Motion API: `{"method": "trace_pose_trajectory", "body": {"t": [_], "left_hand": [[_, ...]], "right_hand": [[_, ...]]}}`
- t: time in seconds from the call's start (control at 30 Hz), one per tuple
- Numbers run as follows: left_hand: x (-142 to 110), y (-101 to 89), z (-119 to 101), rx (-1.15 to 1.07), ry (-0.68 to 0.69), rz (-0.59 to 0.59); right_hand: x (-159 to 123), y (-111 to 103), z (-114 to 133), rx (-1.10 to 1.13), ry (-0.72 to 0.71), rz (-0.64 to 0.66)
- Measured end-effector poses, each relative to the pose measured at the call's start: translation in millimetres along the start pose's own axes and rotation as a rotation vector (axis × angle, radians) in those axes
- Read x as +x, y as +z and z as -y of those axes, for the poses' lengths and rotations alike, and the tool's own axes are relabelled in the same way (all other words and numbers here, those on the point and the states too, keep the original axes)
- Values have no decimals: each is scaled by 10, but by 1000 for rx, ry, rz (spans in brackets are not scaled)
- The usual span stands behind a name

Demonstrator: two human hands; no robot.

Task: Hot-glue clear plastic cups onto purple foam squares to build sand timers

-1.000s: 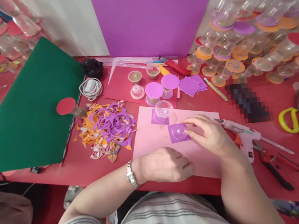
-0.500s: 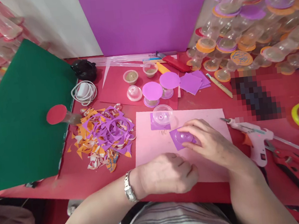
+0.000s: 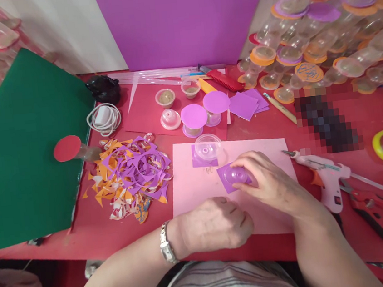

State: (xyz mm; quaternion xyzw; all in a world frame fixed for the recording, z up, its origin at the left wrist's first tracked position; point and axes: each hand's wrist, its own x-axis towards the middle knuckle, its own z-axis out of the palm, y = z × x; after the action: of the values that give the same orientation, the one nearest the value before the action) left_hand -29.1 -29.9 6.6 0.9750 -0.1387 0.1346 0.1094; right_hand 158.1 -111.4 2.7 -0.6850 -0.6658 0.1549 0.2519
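My right hand (image 3: 267,181) has thumb and fingers closed round a clear plastic dome-shaped cup (image 3: 234,174). The cup rests rim down on a purple square (image 3: 225,187) on the pink sheet (image 3: 191,189). In front of my body, my left hand (image 3: 216,223) is curled, back upward; its fingertips are hidden, so I cannot make out anything in it. Behind the right hand stands another clear cup (image 3: 208,147), partly over a second purple square (image 3: 198,161). A few small crumbs lie between the two squares.
Purple and orange scraps (image 3: 135,167) pile up at left beside a green board (image 3: 31,155). On the right lie a hot glue gun (image 3: 325,175) and red-handled pliers (image 3: 369,207). Purple discs (image 3: 193,116), more purple squares (image 3: 244,105) and small cups of grainy material (image 3: 165,98) stand farther back.
The view has shifted slightly. Both hands stay almost where they were, the right one still holding the clear cup on the purple square.
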Motion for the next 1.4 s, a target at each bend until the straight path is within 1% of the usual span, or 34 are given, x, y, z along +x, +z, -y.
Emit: {"method": "trace_pose_trajectory", "body": {"t": [0.37,0.5,0.6,0.83,1.03,1.2,1.4], "left_hand": [[10,-27,15,-5,-57,-14],[16,-20,16,7,-52,9],[20,-19,19,16,-50,18],[18,-22,30,21,-58,-27],[26,-7,40,34,-54,-27],[31,-9,40,19,-46,-17],[21,-16,38,7,-53,-31]], "right_hand": [[15,-12,-2,-28,-6,-52],[22,-23,9,-14,-3,-84],[20,-23,-3,7,1,-65],[23,-18,-24,23,42,-39],[26,-30,-10,38,47,-43],[31,-48,22,12,41,-105],[31,-29,2,30,35,-76]]}}
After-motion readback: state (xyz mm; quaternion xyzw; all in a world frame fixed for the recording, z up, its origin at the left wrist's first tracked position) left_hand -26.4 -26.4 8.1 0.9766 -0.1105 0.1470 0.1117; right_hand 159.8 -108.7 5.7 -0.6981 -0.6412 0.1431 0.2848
